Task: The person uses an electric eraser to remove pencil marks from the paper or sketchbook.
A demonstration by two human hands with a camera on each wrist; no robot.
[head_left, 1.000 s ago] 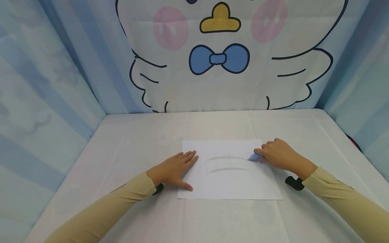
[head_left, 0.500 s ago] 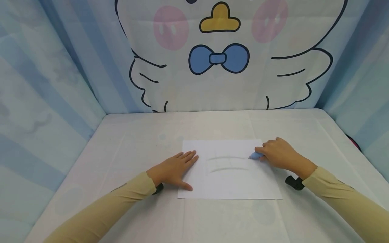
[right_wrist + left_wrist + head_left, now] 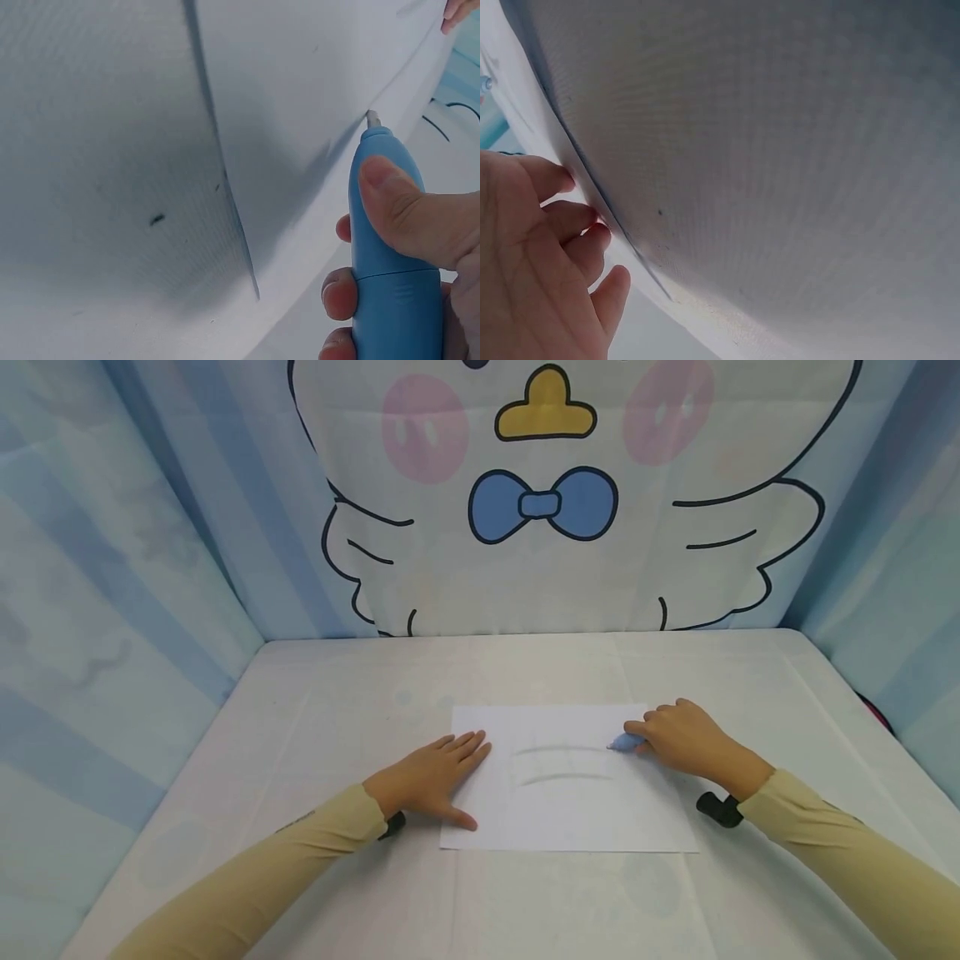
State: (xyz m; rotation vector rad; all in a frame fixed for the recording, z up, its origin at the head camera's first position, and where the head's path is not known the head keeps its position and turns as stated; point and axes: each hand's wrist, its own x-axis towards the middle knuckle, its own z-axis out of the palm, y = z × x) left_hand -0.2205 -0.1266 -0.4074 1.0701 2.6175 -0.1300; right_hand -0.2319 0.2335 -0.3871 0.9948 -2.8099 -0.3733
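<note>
Currently, a white sheet of paper (image 3: 570,818) is laid on the counter (image 3: 337,702), its left edge covered in part by the left hand (image 3: 429,781), whose fingers are spread. A blue pen-shaped tool (image 3: 397,300) is gripped by the right hand (image 3: 690,742) at the sheet's right side, its narrow tip (image 3: 373,120) held at the right end of the upper of two faint grey curved lines (image 3: 566,776). Beyond, a bow tie (image 3: 540,505) is printed on the backdrop (image 3: 540,585).
</note>
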